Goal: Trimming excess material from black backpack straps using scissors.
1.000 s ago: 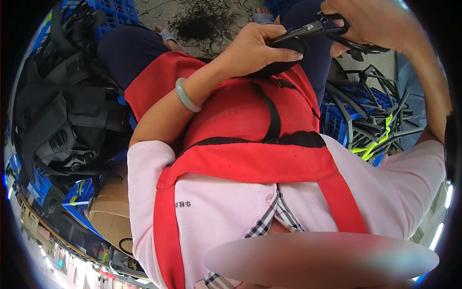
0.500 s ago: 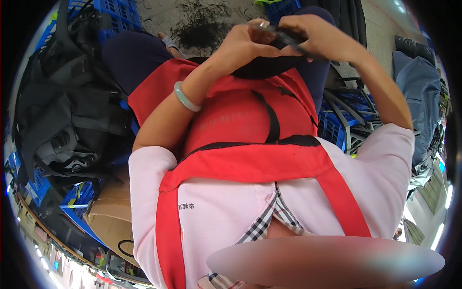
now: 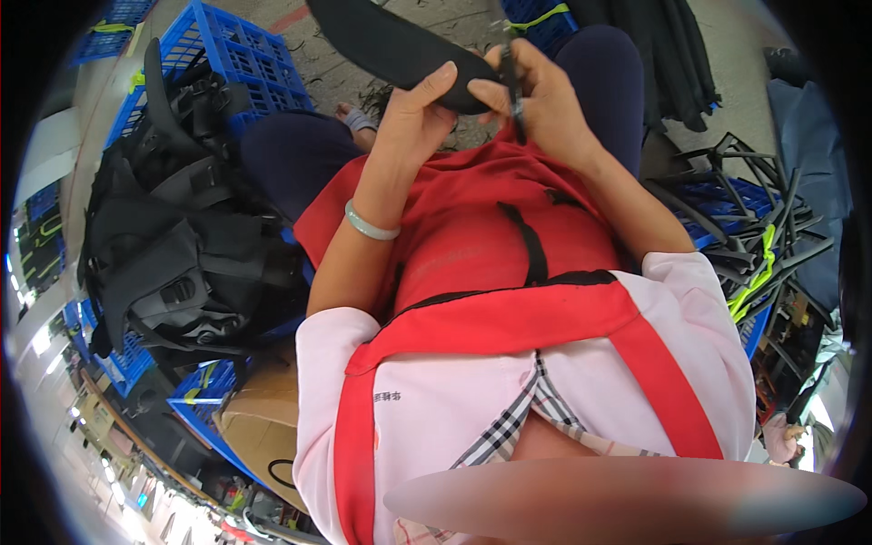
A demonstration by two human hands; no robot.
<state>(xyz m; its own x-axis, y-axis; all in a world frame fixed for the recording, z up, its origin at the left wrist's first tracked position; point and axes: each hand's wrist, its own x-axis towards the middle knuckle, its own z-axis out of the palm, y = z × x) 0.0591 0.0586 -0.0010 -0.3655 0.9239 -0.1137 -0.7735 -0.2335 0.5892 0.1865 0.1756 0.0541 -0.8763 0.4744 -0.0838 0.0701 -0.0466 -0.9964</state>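
Black panel point(image 3: 400, 50) has lifted; left fingers point(image 3: 434, 82) pinch it, right fingers point(image 3: 538, 68) grip scissors point(image 3: 514, 80); shirt point(image 3: 454, 391) lettered.

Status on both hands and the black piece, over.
Left hand gripping curved black strap piece. Right hand holding scissors. Same hand partly hides piece's end.

Bright, even indoor light leaves soft shadows on the red apron point(image 3: 509, 241). White lamps point(image 3: 42, 339) glare at lower left. The scissors point(image 3: 515, 84) look slightly blurred. Fisheye distortion bends the edges into black corners (bluish fringes there), and a smeared oval point(image 3: 625, 500) veils the bottom.
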